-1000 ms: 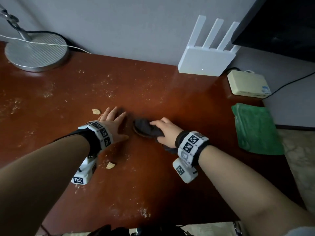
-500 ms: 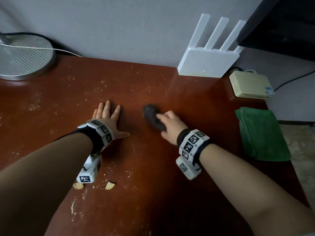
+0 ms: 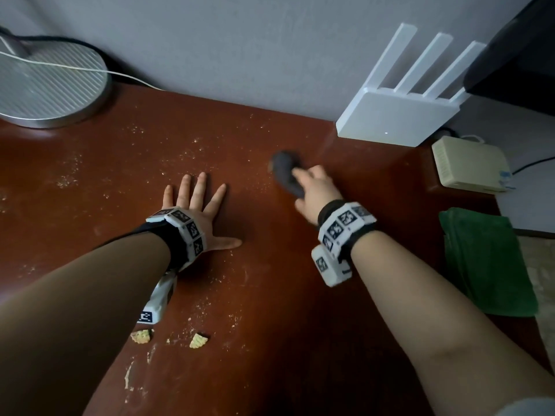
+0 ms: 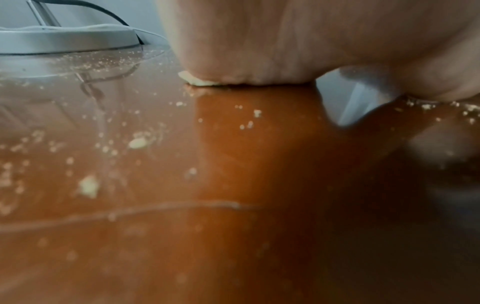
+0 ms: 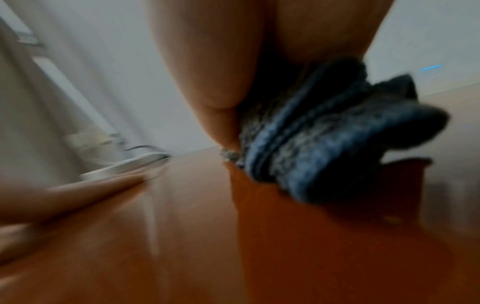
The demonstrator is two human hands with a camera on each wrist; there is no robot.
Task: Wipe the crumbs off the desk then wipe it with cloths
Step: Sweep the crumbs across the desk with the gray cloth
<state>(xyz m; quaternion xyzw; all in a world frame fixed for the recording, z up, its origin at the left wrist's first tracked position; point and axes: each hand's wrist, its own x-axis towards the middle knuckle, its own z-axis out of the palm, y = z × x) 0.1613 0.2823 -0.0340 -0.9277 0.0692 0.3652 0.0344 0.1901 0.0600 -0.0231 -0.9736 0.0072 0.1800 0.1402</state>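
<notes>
My right hand (image 3: pixel 312 183) grips a bunched dark grey cloth (image 3: pixel 286 171) and holds it on the red-brown desk (image 3: pixel 270 295), near the back wall; the right wrist view, blurred, has the cloth (image 5: pixel 324 144) pinched under my thumb. My left hand (image 3: pixel 195 202) lies flat on the desk with fingers spread, left of the cloth and apart from it. Fine crumbs (image 3: pixel 186 151) speckle the desk beyond the left hand. Two larger cracker pieces (image 3: pixel 198 340) lie near my left forearm. In the left wrist view my palm (image 4: pixel 285 51) presses the desk among crumbs (image 4: pixel 137 143).
A round metal lamp base (image 3: pixel 51 85) with a white cable stands at the back left. A white router (image 3: pixel 399 115) leans at the back right, a beige box (image 3: pixel 470 165) beside it. A folded green cloth (image 3: pixel 486 262) lies at the desk's right edge.
My right hand has pushed the dark cloth away from me, toward the back wall and rightwards. The left hand has stayed flat with its fingers spreading wider; the view has shifted, leaving cracker pieces nearer me.
</notes>
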